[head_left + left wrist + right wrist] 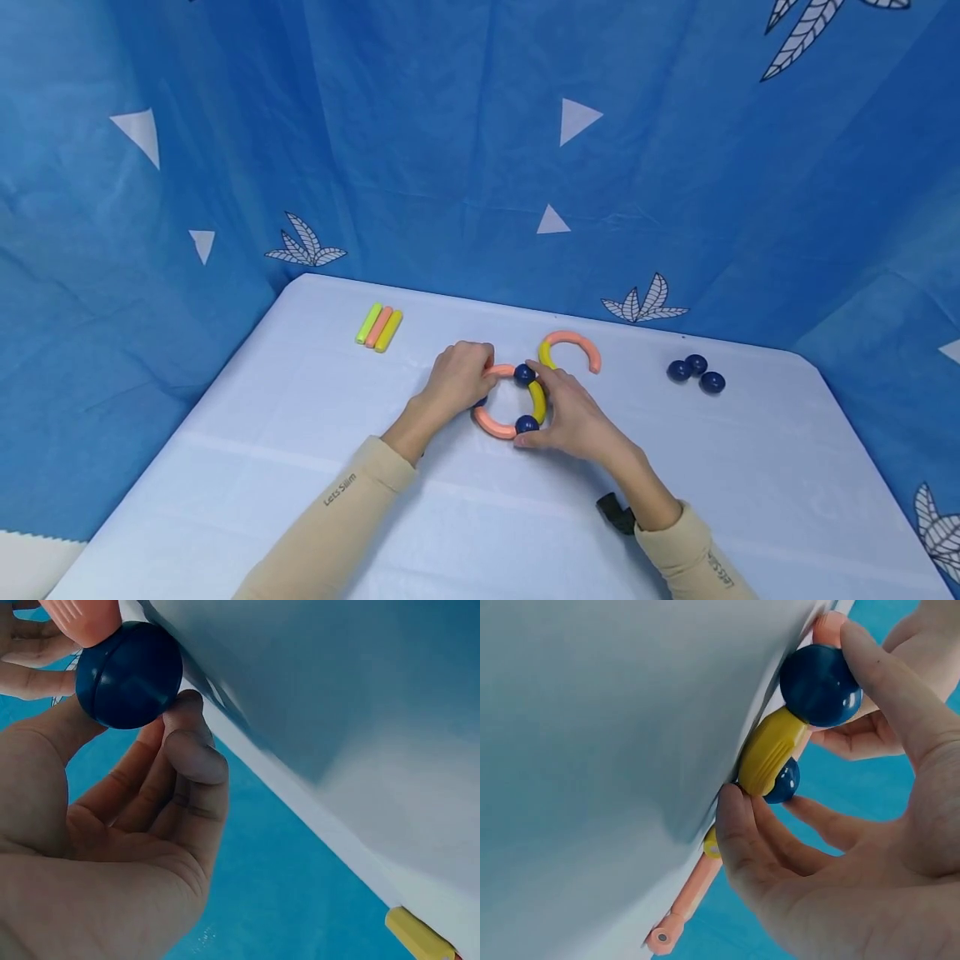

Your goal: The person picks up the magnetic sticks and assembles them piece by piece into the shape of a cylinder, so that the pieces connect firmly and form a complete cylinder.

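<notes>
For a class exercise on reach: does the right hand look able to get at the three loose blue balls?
Probably yes: nothing visible stands between the right hand and the loose blue balls, though its fingers would first have to leave the ring.

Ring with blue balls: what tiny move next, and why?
Probably squeeze the ring gently together: the left hand pinches one blue ball, and the right hand spans two more balls with a curved yellow piece between them, so both sides seem steadied.

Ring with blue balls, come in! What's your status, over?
Left hand pinches a navy ball. Right hand grips ring beside yellow curve. Three loose balls rightward, apart from ring.
</notes>
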Demonstrator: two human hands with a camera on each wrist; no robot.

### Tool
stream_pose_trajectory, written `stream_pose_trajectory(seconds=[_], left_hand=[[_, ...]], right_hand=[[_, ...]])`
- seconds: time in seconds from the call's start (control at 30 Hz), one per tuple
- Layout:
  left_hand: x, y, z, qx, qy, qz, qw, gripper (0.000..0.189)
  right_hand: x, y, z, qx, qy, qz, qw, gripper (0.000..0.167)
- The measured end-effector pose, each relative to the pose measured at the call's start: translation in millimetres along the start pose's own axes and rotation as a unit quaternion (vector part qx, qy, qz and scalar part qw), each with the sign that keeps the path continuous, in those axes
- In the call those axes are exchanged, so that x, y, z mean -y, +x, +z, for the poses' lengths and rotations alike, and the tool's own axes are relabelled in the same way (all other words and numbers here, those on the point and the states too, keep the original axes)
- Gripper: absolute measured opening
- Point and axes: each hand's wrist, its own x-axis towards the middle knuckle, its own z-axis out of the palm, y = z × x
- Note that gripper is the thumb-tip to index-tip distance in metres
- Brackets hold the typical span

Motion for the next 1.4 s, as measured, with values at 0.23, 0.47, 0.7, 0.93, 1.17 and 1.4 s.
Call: stream_pose_trajectory(seconds=[0.23, 0.47, 0.7, 0.93, 1.17, 1.4], left_hand=[[4.0, 0.4, -2.8, 0.004, 0.008, -0.017, 0.9998, 0.022], [7.6, 0.2, -9.6, 0.045, 0.003, -0.051, 0.9977, 0.028], [12.1, 0.0, -20.1, 0.077, -0.048, -0.064, 0.9938, 0.032], [57.4, 2.6, -53.6, -0.045, -0.046, -0.121, 0.9906, 0.020], [127.7, -1.7, -74.4, -0.130, -0.048, -0.223, 0.9649, 0.039], [151.0, -5.0, -74.3, -0.109, -0.091, -0.251, 0.9574, 0.030]], right_hand=[[-1, 1.3, -2, -0.016, 0.023, 0.002, 0.9996, 0.100], [-3, 4.1, -4, -0.059, 0.051, 0.033, 0.9964, 0.077], [-7, 7.1, -2, -0.084, 0.056, 0.051, 0.9936, 0.061], [-6, 6.8, -1, -0.090, 0.050, 0.043, 0.9938, 0.059], [-5, 7.3, 0, -0.086, 0.052, 0.038, 0.9942, 0.056], [-5, 5.5, 1, -0.087, 0.058, 0.020, 0.9943, 0.054]])
